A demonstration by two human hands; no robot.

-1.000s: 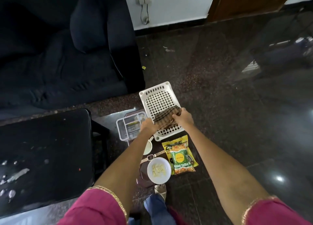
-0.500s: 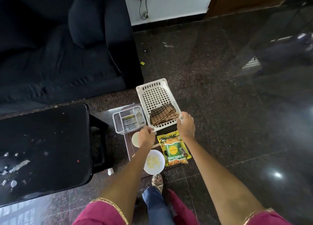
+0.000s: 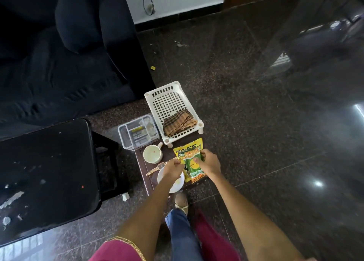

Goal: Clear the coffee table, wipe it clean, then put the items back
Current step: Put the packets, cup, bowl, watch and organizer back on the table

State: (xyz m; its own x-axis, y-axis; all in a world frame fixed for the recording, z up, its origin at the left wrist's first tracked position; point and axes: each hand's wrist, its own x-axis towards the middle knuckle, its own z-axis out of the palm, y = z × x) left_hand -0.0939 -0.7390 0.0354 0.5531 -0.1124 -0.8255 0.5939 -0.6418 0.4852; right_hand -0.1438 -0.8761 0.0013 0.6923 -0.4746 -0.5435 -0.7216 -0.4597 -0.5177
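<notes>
The black coffee table (image 3: pixel 49 172) stands at the left with white smears and crumbs on its top. Its items lie on the floor beside it. My right hand (image 3: pixel 209 162) grips the upper right edge of a green snack packet (image 3: pixel 192 165), which lies on a yellow packet (image 3: pixel 190 145). My left hand (image 3: pixel 173 168), fingers curled, pinches the green packet's left edge and hovers over a white bowl (image 3: pixel 177 185). A white perforated basket (image 3: pixel 169 101) holds a folded checked cloth (image 3: pixel 179 121).
A clear compartment box (image 3: pixel 137 133), a cream mug (image 3: pixel 152 154) and a gold wristwatch (image 3: pixel 157 167) sit left of the packets on a brown board (image 3: pixel 140 162). A dark sofa (image 3: pixel 65 64) stands behind the table. My foot (image 3: pixel 181 201) is just below the bowl.
Both hands let go of the white basket, which now rests on the floor with the cloth in it. They moved back toward me and took hold of the green snack packet.
</notes>
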